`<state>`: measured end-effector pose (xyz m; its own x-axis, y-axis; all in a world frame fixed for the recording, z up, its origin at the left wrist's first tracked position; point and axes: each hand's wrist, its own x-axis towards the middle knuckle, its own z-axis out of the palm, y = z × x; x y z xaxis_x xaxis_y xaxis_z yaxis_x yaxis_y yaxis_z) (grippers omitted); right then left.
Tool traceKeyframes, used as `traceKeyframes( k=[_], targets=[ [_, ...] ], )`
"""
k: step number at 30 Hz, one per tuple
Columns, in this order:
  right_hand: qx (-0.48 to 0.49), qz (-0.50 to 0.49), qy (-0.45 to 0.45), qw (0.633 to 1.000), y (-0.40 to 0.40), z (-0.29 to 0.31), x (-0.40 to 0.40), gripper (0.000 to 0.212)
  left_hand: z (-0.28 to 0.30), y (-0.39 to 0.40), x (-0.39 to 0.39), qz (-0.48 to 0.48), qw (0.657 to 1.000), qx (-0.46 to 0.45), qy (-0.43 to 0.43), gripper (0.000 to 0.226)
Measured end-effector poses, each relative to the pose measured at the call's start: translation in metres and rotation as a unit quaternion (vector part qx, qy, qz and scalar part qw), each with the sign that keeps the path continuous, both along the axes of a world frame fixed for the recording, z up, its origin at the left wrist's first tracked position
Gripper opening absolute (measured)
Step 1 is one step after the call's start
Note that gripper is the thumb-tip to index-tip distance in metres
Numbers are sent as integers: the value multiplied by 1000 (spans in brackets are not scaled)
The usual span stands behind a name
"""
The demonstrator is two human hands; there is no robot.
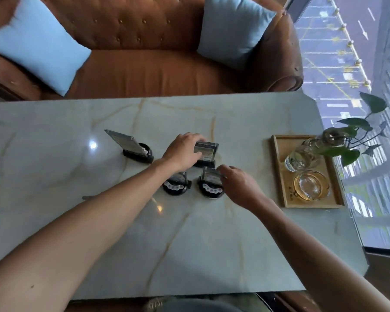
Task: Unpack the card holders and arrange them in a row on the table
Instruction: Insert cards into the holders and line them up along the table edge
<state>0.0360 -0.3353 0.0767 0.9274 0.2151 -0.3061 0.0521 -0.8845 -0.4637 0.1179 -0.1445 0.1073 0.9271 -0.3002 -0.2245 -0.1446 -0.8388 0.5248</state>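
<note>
I am reaching both bare arms out over the marble surface (245, 115), and four card holders are standing near its middle. My left hand (182, 150) is wrapping its grip around the top edge of the far card holder (206, 154), the fingers curled over its clear panel; that holder is standing upright on its black base, its panel running roughly parallel to the far edge. My right hand (239, 184) is pinching the top right corner of the near-right card holder (211, 184), thumb and fingertips closing on the panel. Just beside it, toward the left, the near-left card holder (176, 185) is sitting partly hidden under my left wrist; both of these are showing round black bases with a curved line of white dots turned toward me. The fourth card holder (133, 147) is standing apart toward the left edge, its clear panel leaning back and up to the left, its long edge slanting away from me.

Near the right edge a wooden tray (277, 174) is carrying a glass vase (306, 154) with a leafy green plant (356, 131) and a glass ashtray (311, 185). Beyond the far edge a brown tufted leather sofa (144, 70) is holding two light blue cushions, one at the left (36, 48) and one at the right (232, 30). Nothing is standing between my hands and the holders.
</note>
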Motion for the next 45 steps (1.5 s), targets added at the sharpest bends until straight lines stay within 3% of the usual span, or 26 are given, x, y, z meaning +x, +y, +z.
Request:
traceKeyframes(
  k=[6, 12, 17, 22, 28, 35, 38, 45],
  targets=[
    [-6, -4, -17, 1000, -14, 2, 12, 18, -4, -5, 18, -57, 997, 56, -16, 29],
    [4, -17, -45, 999, -52, 23, 47, 19, -4, 0, 30, -34, 998, 40, -22, 18],
    [-3, 2, -65, 998, -96, 45, 118, 21, 17, -11, 63, -7, 999, 38, -36, 17],
    [-50, 31, -139, 989, -135, 83, 201, 17, 41, -44, 113, 4, 997, 58, -55, 17],
    [-99, 26, -161, 982, -176, 118, 273, 20, 51, -101, 174, 13, 998, 9, -54, 19],
    [-105, -13, -156, 982, -233, 99, 318, 22, 29, -155, 213, 76, 994, -22, -74, 22],
    [-101, -20, -153, 983, -261, 79, 330, 31, 17, -181, 227, 61, 995, -19, -80, 22],
    [-60, -88, -143, 984, -322, 31, 336, 24, -4, -231, 258, 38, 996, -36, -68, 24]
  ],
)
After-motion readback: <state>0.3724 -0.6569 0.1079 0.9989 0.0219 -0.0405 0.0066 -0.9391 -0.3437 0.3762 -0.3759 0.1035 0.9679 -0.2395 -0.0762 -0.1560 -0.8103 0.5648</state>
